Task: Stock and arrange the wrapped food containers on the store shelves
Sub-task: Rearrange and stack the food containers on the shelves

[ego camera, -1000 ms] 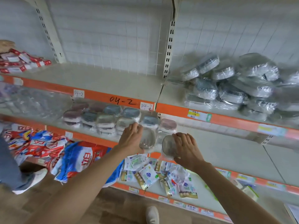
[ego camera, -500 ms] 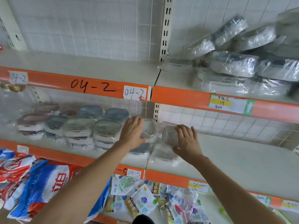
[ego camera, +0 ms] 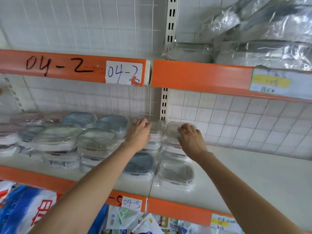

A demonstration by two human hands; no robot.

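Hands reach into the middle shelf (ego camera: 253, 168) at the seam between its two bays. The left hand (ego camera: 140, 135) has its fingers curled over a wrapped container (ego camera: 156, 130) at the far end of the left bay, gripping its top. The right hand (ego camera: 190, 137) holds a clear container (ego camera: 173, 130) just right of it, fingers curled on its lid, on top of a stack. Nearer lie a blue-lidded container (ego camera: 140, 163) and a grey-lidded one (ego camera: 176, 171), side by side. Left of the hands, rows of stacked containers (ego camera: 96, 139) fill the bay. The upper shelf (ego camera: 199, 75) carries larger wrapped packs (ego camera: 270, 53) at right and a paper label (ego camera: 124, 72) reading 04-2. Below, blue bags (ego camera: 25, 210) lie at left.
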